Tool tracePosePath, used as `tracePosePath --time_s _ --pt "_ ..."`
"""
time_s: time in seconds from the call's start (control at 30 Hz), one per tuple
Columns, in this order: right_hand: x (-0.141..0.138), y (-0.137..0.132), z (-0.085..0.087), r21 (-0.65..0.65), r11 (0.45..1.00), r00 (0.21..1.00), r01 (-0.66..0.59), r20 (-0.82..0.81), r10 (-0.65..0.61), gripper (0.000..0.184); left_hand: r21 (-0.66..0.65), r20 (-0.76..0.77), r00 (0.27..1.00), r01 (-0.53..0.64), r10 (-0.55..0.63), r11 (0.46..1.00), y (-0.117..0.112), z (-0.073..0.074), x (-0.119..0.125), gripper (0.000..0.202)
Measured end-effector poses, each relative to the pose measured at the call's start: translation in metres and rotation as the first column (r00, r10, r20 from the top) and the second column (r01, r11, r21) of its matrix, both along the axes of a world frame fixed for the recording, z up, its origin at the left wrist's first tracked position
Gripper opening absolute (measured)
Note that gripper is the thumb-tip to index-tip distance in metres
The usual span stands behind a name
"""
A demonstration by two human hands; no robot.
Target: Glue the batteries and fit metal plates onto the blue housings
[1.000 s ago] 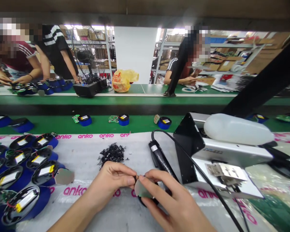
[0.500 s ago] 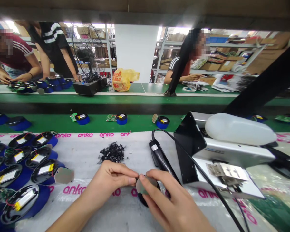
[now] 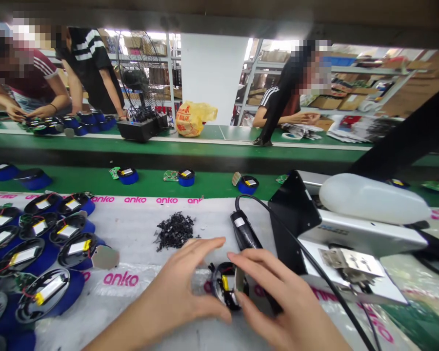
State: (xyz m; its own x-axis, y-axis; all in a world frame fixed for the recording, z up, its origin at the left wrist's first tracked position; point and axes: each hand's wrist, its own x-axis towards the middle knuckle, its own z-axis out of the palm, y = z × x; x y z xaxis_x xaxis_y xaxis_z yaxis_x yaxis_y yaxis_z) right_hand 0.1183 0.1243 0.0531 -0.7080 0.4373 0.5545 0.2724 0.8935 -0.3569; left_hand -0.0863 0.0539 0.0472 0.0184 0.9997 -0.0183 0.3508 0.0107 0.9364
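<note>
In front of me a small round black housing [image 3: 217,290] stands on the covered bench, with a yellow-ended battery [image 3: 226,282] showing inside. A thin grey round plate [image 3: 239,280] is tilted up at the housing's right side. My right hand [image 3: 278,292] has this plate between its thumb and fingers. To the left of the housing, my left hand [image 3: 183,282] is open, thumb and fingers spread around it; whether it touches the rim I cannot tell. Just beyond lies a pile of small black pieces [image 3: 175,230]. A corded black electric screwdriver [image 3: 246,231] lies behind my right hand.
Several blue round housings with batteries [image 3: 51,287] crowd the left. More housings [image 3: 186,178] stand on the green conveyor [image 3: 149,183]. A silver-and-black machine [image 3: 369,231] takes up the right, a black cable [image 3: 307,253] running in front. Co-workers [image 3: 95,68] are at the far bench.
My left hand has let go at the housing's top edge and its fingers have spread apart. The grey plate has swung from lying over the housing to upright, exposing the battery.
</note>
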Motion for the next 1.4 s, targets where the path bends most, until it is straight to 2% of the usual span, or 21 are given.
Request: tracePosePath --time_s 0.07,0.17,0.2,0.27,0.37,0.43,0.53,0.63,0.73,0.83,0.93,0.97,1.03,1.1,1.17,1.2,1.23,1.27,1.33,1.4 --pt "0.002 0.0 0.006 -0.08 0.997 1.0 -0.009 0.005 0.01 0.046 0.041 -0.175 0.977 0.13 -0.121 0.991 0.002 -0.005 0.003 0.103" --pt "0.003 -0.002 0.008 -0.207 0.978 0.999 0.026 0.026 -0.021 0.039 0.037 -0.156 0.974 0.175 -0.167 0.984 0.006 -0.012 0.008 0.08" --pt "0.002 -0.004 0.008 -0.239 0.97 0.998 0.051 0.034 -0.044 0.038 0.012 -0.09 0.981 0.172 -0.17 0.985 0.007 -0.014 0.01 0.073" --pt "0.0 -0.006 0.005 -0.276 0.956 0.995 0.101 0.034 -0.095 0.042 -0.096 0.143 0.971 0.206 -0.192 0.974 0.007 -0.016 0.012 0.067" --pt "-0.001 -0.009 0.003 -0.3 0.945 0.991 0.13 0.029 -0.127 0.047 -0.226 0.447 0.887 0.238 -0.116 0.945 0.005 -0.019 0.012 0.068" --pt "0.001 -0.011 0.002 -0.308 0.94 0.989 0.148 0.037 -0.143 0.048 -0.247 0.549 0.832 0.257 -0.084 0.935 0.004 -0.022 0.011 0.073" --pt "0.007 -0.013 0.001 -0.292 0.941 0.986 0.168 0.071 -0.153 0.046 -0.282 0.666 0.742 0.345 -0.076 0.895 0.004 -0.024 0.008 0.081" --pt "0.014 -0.013 -0.001 -0.2 0.975 0.994 0.1 0.062 -0.089 0.04 -0.341 0.693 0.721 0.322 0.004 0.883 0.006 -0.025 0.007 0.081" --pt "0.019 -0.014 -0.005 -0.107 0.994 0.999 0.032 0.017 -0.03 0.043 -0.369 0.682 0.73 0.283 0.051 0.885 0.008 -0.026 0.008 0.081" --pt "0.02 -0.016 -0.009 -0.111 0.993 0.999 0.034 0.029 -0.031 0.048 -0.351 0.682 0.73 0.298 0.025 0.888 0.007 -0.027 0.007 0.079" --pt "0.019 -0.017 -0.008 -0.17 0.985 0.999 0.032 -0.001 -0.033 0.049 -0.357 0.665 0.746 0.313 0.004 0.88 0.006 -0.026 0.007 0.075" --pt "0.018 -0.016 -0.006 -0.187 0.982 1.0 0.016 -0.021 -0.02 0.049 -0.369 0.642 0.766 0.299 0.009 0.88 0.006 -0.024 0.007 0.074" --pt "0.015 -0.015 -0.002 -0.196 0.981 0.999 0.001 -0.038 -0.008 0.05 -0.336 0.497 0.867 0.166 0.025 0.927 0.005 -0.018 0.008 0.064" --pt "0.01 -0.014 0.002 -0.163 0.987 1.0 0.008 -0.026 -0.012 0.053 -0.146 0.251 0.965 -0.037 0.073 0.989 0.003 -0.009 0.008 0.048" --pt "0.001 -0.016 0.001 -0.102 0.995 0.999 0.015 -0.036 -0.019 0.055 0.12 0.1 0.987 -0.14 0.129 0.983 -0.001 -0.001 0.008 0.035" --pt "-0.004 -0.019 -0.001 -0.06 0.998 0.998 0.026 -0.057 -0.03 0.054 0.188 0.096 0.986 -0.155 0.139 0.97 -0.004 0.001 0.008 0.029" --pt "-0.011 -0.022 -0.003 -0.007 0.999 0.994 0.049 -0.094 -0.049 0.051 0.186 0.143 0.977 -0.182 0.157 0.966 -0.006 0.002 0.008 0.027" --pt "-0.018 -0.026 -0.007 0.052 0.995 0.988 0.085 -0.132 -0.078 0.047 0.13 0.218 0.957 -0.222 0.191 0.966 -0.008 0.002 0.009 0.03" --pt "-0.029 -0.033 -0.013 0.17 0.967 0.968 0.188 -0.198 -0.153 0.042 -0.095 0.363 0.886 -0.273 0.288 0.957 -0.009 -0.002 0.009 0.036" --pt "-0.033 -0.035 -0.012 0.25 0.94 0.961 0.233 -0.209 -0.183 0.035 -0.285 0.453 0.816 -0.25 0.36 0.926 -0.006 -0.009 0.009 0.04"
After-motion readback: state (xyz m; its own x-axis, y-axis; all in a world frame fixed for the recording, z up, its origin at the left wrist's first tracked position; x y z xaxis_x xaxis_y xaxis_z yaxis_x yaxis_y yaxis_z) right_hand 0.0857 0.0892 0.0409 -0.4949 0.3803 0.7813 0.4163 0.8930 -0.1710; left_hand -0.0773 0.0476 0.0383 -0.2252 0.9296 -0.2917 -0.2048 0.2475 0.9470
